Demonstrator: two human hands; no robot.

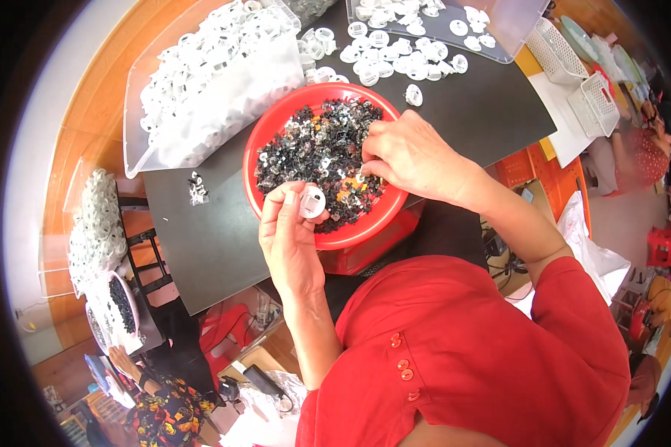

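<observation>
My left hand (291, 231) holds a round white plastic part (312, 202) between thumb and fingers, over the near left rim of a red basin (253, 160). Inside the basin lies a heap of small black plastic pieces (306, 149), mixed with some clear, white and orange bits. At the basin's right side, my right hand (410, 153) reaches in with its fingers bent together at the pieces. What those fingertips pinch, if anything, is hidden.
A clear bin (224, 130) heaped with white parts stands at the back left of the dark table (209, 246). Loose white parts (399, 56) lie behind the basin, near another clear tray (492, 18). White baskets (595, 104) stand at right; another person's hand (123, 361) shows lower left.
</observation>
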